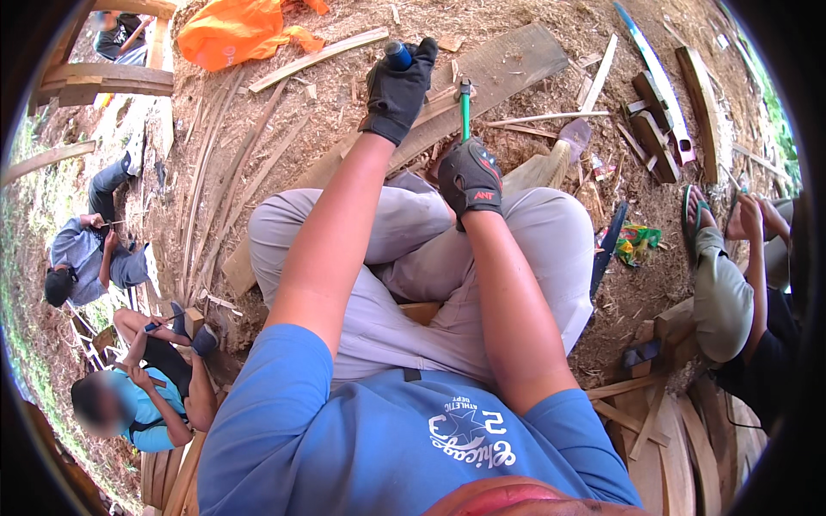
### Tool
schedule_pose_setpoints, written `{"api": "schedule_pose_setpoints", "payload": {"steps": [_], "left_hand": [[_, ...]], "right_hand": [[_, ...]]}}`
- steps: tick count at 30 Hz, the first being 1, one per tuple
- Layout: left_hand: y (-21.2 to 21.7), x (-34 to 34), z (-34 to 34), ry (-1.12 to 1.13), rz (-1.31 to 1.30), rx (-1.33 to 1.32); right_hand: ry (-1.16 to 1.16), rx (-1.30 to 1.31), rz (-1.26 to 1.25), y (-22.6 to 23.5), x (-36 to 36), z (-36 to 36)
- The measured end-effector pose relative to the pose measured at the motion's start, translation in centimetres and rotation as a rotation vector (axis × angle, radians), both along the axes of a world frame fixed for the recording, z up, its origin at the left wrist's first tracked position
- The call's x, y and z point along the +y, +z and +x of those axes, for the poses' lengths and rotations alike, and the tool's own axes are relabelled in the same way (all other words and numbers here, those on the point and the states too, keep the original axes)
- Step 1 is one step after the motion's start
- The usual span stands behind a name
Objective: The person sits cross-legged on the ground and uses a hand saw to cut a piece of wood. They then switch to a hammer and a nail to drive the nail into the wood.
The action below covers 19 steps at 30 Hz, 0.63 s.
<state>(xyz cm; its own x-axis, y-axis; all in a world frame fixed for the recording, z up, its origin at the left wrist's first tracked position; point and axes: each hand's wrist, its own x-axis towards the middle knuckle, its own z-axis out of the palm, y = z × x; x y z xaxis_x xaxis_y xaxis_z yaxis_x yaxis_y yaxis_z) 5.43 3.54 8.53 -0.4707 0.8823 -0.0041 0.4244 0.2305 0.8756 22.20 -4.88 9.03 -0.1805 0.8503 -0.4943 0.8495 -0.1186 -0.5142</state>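
Black work gloves cover both my hands. My left hand [397,96] is closed round the blue handle [398,57] of a tool, whose end shows above the fist; its other end is hidden, so its kind cannot be told. My right hand [471,176] grips a hammer [465,116] by its green shaft, the metal head upward and to the right of my left fist. Beneath both hands a long wooden board [516,64] lies aslant on the ground, from beyond my hands to beside my left knee. My legs are crossed in front of me.
An orange cloth or bag [228,34] lies at the far left. Long wood strips [228,163] and shavings cover the ground. A long blue-and-white tool [645,64] and dark wooden blocks [654,138] lie at the far right. People sit at left [142,396] and right [731,292].
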Motion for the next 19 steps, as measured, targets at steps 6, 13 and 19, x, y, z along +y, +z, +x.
{"api": "schedule_pose_setpoints", "payload": {"steps": [6,13,19], "left_hand": [[1.4,-0.2,0.6,0.017,-0.004,-0.093],[1.7,-0.5,0.7,0.005,-0.013,-0.152],[1.2,-0.6,0.6,0.012,0.028,-0.131]], "right_hand": [[0.002,0.001,0.019,-0.8,-0.1,0.1],[-0.034,0.019,0.008,0.7,-0.1,0.2],[-0.045,0.019,0.001,0.1,-0.1,0.2]]}}
